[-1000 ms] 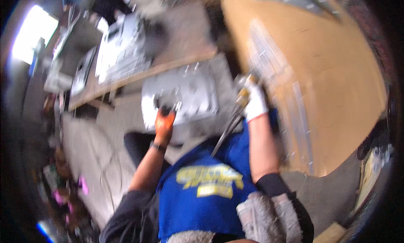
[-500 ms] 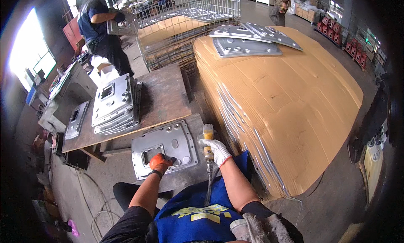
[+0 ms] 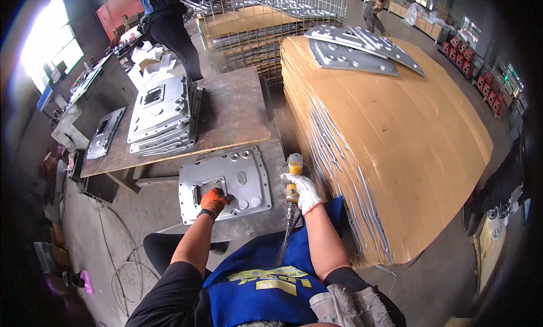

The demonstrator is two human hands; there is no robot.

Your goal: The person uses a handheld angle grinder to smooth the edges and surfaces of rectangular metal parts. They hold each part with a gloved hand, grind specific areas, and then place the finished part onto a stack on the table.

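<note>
A grey metal cover plate (image 3: 251,174) lies flat before me, with a rectangular opening, round bosses and bolt holes along its rim. My left hand (image 3: 214,201), in an orange glove with dark fingertips, is over the lower right of that opening. Its fingers are curled, and what they hold, if anything, is hidden. Just right of the plate, my right hand (image 3: 307,194) in a white knit glove is wrapped round a yellow air tool (image 3: 293,166). A hose (image 3: 287,236) runs from the tool's near end toward my blue apron (image 3: 266,287).
Beyond the plate, a wooden table (image 3: 235,109) carries a stack of similar plates (image 3: 161,109) and a single plate (image 3: 106,133). A tall cardboard-topped stack (image 3: 390,134) stands close on my right, with loose plates (image 3: 353,58) on top. A co-worker (image 3: 169,21) stands beside a wire cage (image 3: 271,21).
My left hand has moved slightly away from me over the plate, from near the round bosses toward the opening. The co-worker has leaned toward the cage. My right hand keeps hold of the tool.
</note>
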